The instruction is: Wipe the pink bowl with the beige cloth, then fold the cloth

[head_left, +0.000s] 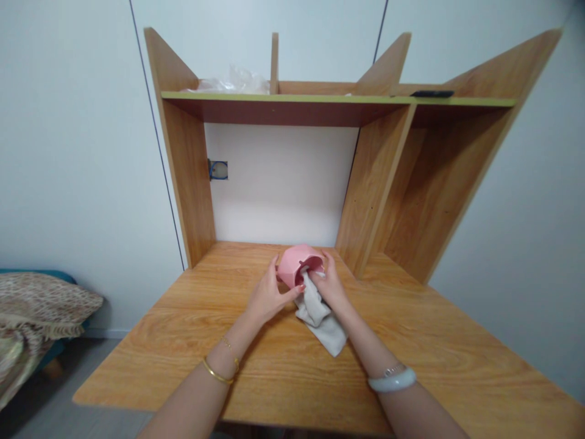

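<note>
A pink cup point(295, 263) is tipped on its side above the wooden desk point(183, 341), its mouth turned toward me. My left hand point(267, 296) is wrapped round the cup's left side, fingers closed on it. My right hand point(329, 285) grips a light grey cloth point(320, 317) and presses part of it against the cup's rim. The rest of the cloth hangs down onto the desk between my wrists. A gold bangle sits on my left wrist and a pale bangle on my right.
A wooden hutch point(365, 183) with upright dividers stands at the back of the desk. On its top shelf lie a crumpled clear plastic bag point(233, 80) and a flat black object point(432, 94). A patterned blanket point(31, 305) lies at the far left.
</note>
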Demonstrator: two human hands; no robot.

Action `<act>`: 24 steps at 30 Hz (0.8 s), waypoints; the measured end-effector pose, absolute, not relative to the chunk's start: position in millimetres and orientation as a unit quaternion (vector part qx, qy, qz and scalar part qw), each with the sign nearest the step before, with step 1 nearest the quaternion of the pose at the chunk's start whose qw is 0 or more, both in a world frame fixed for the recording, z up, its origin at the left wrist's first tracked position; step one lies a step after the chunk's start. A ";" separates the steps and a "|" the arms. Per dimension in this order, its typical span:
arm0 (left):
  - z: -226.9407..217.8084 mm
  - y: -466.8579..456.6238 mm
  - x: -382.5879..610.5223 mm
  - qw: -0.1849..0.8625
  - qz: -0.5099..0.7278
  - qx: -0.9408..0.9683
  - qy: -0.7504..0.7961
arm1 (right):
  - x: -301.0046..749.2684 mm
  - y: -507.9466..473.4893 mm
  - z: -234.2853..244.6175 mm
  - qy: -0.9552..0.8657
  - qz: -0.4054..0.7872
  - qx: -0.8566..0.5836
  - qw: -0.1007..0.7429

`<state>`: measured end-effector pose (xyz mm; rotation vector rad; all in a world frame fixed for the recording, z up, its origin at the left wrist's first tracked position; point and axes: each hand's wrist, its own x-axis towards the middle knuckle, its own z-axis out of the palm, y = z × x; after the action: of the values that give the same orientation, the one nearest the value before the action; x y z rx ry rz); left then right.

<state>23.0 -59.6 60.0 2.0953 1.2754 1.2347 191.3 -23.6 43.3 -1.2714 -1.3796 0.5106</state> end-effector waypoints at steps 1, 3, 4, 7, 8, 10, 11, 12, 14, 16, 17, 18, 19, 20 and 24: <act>58.8 -60.4 24.8 0.210 0.442 0.753 0.440 | 190.9 -22.2 42.7 -0.578 0.227 -0.534 0.574; 56.2 -61.3 27.8 0.236 0.442 0.759 0.416 | 188.2 -21.3 42.7 -0.565 0.244 -0.516 0.596; 54.8 -61.3 28.7 0.245 0.443 0.759 0.410 | 186.2 -21.7 43.1 -0.559 0.256 -0.506 0.605; 51.2 -59.6 29.5 0.253 0.456 0.750 0.407 | 178.9 -24.9 44.9 -0.540 0.307 -0.481 0.619; 50.5 -58.8 29.3 0.253 0.460 0.747 0.408 | 176.7 -26.0 45.4 -0.535 0.324 -0.477 0.617; 50.1 -57.8 28.5 0.250 0.463 0.744 0.412 | 173.5 -27.4 46.0 -0.532 0.350 -0.474 0.608; 50.4 -57.7 28.1 0.245 0.461 0.744 0.418 | 172.7 -27.5 46.3 -0.533 0.354 -0.475 0.605; 51.0 -58.0 27.7 0.235 0.457 0.744 0.426 | 172.4 -27.2 46.6 -0.534 0.349 -0.479 0.603; 53.1 -59.6 27.3 0.208 0.446 0.748 0.445 | 173.3 -25.8 47.1 -0.539 0.319 -0.498 0.599; 55.3 -61.8 27.2 0.183 0.435 0.752 0.461 | 175.9 -24.0 47.7 -0.547 0.282 -0.529 0.584; 56.3 -62.9 27.3 0.173 0.431 0.753 0.467 | 177.5 -23.2 47.8 -0.551 0.268 -0.545 0.572; 57.1 -63.8 27.4 0.166 0.427 0.753 0.472 | 179.2 -22.6 47.7 -0.556 0.258 -0.559 0.559; 57.8 -64.4 27.5 0.161 0.422 0.754 0.477 | 180.8 -22.1 47.4 -0.559 0.251 -0.570 0.547; 58.3 -64.8 27.6 0.158 0.418 0.754 0.481 | 182.2 -21.9 47.0 -0.562 0.244 -0.578 0.539; 59.8 -64.7 27.1 0.154 0.407 0.754 0.493 | 185.1 -21.9 44.8 -0.575 0.216 -0.581 0.535</act>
<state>27.1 -64.7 59.8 2.1610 1.4120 1.1670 185.1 -21.9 44.8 -1.3831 -1.3695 0.5137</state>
